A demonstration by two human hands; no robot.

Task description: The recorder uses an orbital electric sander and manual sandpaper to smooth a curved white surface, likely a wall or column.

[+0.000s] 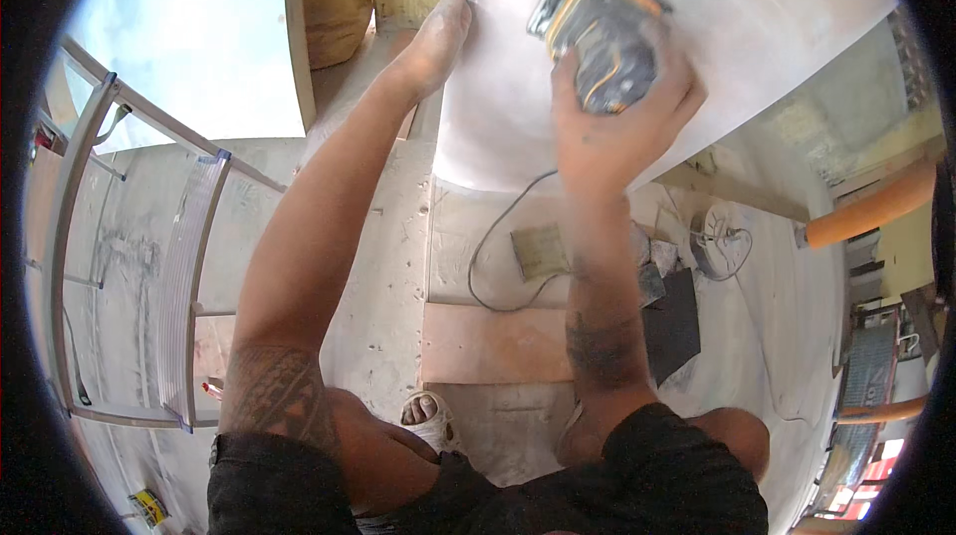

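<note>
My right hand [632,122] is closed round the dark body of a black-and-orange electric sander [607,47]. The sander lies on the pale surface of a large white panel [508,117], its square pad toward the far left, and it looks slightly blurred. My left hand [445,32], dusty with white powder, reaches to the panel's left edge. Its visible fingers are stretched out, pointing away from me, and hold no tool; part of this hand is hidden. A dark cord [478,256] loops below the panel's near edge.
A metal stepladder [199,276] stands at the left, near another pale panel [209,37]. On the dusty floor lie a brown board [498,344], a dark sheet [675,326] and a coiled cable [722,241]. Orange tubular parts [871,206] jut in from the right.
</note>
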